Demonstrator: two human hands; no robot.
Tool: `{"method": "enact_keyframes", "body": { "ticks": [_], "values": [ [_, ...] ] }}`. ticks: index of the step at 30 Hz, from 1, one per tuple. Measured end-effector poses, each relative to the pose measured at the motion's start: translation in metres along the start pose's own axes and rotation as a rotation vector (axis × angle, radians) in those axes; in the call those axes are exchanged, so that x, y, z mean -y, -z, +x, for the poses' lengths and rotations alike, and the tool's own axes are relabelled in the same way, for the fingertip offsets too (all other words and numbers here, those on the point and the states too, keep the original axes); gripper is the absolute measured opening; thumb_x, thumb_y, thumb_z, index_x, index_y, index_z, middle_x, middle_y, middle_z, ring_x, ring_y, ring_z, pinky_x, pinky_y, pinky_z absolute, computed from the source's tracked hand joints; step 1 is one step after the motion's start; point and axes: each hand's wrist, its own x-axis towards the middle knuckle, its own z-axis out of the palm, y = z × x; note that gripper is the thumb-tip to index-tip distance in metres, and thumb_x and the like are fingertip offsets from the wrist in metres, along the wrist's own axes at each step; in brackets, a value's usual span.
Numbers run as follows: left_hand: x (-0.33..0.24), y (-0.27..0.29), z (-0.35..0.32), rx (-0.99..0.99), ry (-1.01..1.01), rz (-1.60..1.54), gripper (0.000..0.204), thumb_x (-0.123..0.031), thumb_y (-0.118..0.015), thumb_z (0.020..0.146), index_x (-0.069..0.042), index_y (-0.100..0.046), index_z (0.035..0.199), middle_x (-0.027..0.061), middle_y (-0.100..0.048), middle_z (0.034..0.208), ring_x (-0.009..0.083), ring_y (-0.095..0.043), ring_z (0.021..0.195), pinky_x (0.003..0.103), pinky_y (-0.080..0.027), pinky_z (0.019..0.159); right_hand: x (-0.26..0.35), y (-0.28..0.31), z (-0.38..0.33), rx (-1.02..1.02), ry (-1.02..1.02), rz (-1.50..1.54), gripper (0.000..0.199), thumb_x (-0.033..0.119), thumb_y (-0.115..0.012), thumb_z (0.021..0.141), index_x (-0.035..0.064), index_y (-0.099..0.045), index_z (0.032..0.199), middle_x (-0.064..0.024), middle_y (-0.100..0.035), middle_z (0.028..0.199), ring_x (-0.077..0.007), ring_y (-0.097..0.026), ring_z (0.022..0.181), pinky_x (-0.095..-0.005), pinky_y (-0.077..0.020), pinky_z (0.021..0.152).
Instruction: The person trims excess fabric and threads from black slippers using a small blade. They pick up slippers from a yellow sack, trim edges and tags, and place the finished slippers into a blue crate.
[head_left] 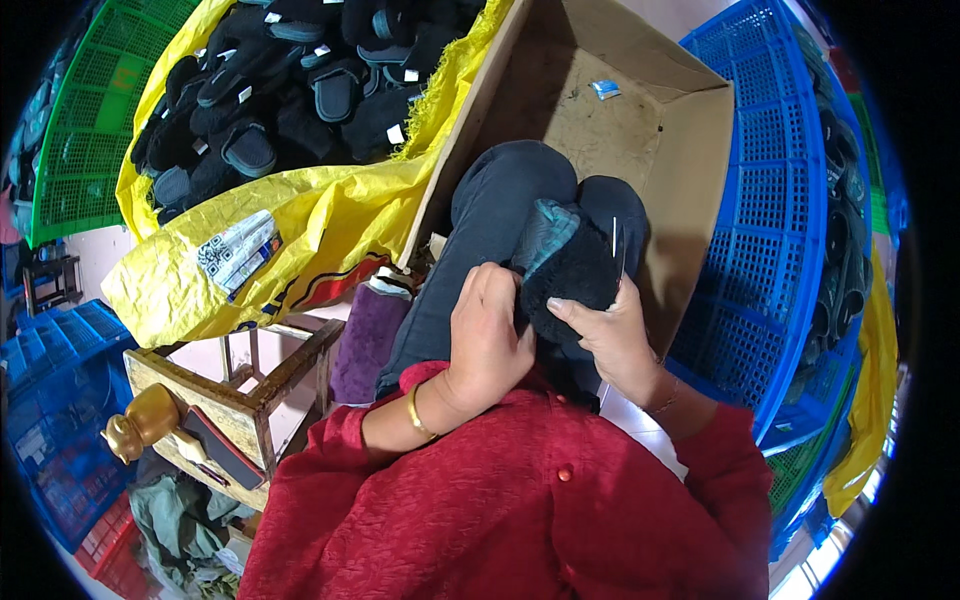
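A blue crate (745,235) and a yellow sack (345,215) of dark slippers (335,92) crowd the room. Above the lap (430,285), a fuzzy black slipper (582,272) sits between both hands' fingers. The right hand (622,345) clasps its edge under the thumb, a slim pointed tool (615,238) rising there; the left hand (485,335) curls in at its left, its grip hidden from me.

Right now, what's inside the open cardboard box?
A small blue-and-white packet shows inside the cardboard box. The person's dark-trousered legs, with the black fuzzy slipper held over them, hide the nearer part; anything there can't be seen.
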Motion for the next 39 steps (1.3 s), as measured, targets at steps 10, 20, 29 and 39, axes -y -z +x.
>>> {"method": "enact_keyframes", "body": {
  "ticks": [10,20,29,39],
  "values": [
    [-0.024,0.022,-0.004,0.121,-0.455,-0.126,0.02,-0.001,-0.068,0.069,-0.007,-0.06,0.087,0.008,-0.057,0.087,0.0248,-0.059,0.077,0.036,-0.047,0.067,-0.029,-0.013,0.013,0.009,0.271,0.048,0.045,-0.001,-0.068,0.076,0.0031,-0.053,0.119,-0.004,-0.061,0.109,-0.0136,-0.057,0.097,-0.0298,-0.0465,0.089],
    [-0.016,0.018,0.024,0.146,-0.197,0.228,0.046,-0.016,-0.075,0.071,0.0,-0.053,0.107,0.0158,-0.059,0.098,0.0337,-0.056,0.089,0.039,-0.047,0.08,-0.014,0.034,-0.019,0.084,0.166,-0.237,0.034,0.011,-0.065,0.086,0.0012,-0.05,0.115,-0.0026,-0.06,0.094,-0.0068,-0.055,0.085,-0.0247,-0.0473,0.076],
    [-0.014,0.003,0.06,0.257,-0.252,0.083,0.034,-0.009,-0.067,0.065,0.001,-0.058,0.096,0.0134,-0.06,0.088,0.0323,-0.055,0.082,0.039,-0.047,0.075,-0.017,0.028,-0.019,-0.037,0.162,-0.179,0.029,0.02,-0.063,0.09,0.0007,-0.051,0.108,0.0002,-0.055,0.078,-0.0061,-0.05,0.062,-0.0231,-0.046,0.057],
    [-0.019,0.008,0.067,0.211,-0.349,0.176,0.031,-0.011,-0.065,0.062,-0.001,-0.055,0.09,0.0135,-0.056,0.079,0.0326,-0.053,0.074,0.04,-0.045,0.065,-0.007,0.01,-0.004,-0.016,0.073,-0.034,0.016,0.014,-0.055,0.094,0.0066,-0.05,0.107,0.0034,-0.049,0.07,-0.0016,-0.036,0.046,-0.0187,-0.0283,0.039]
  ]
}}
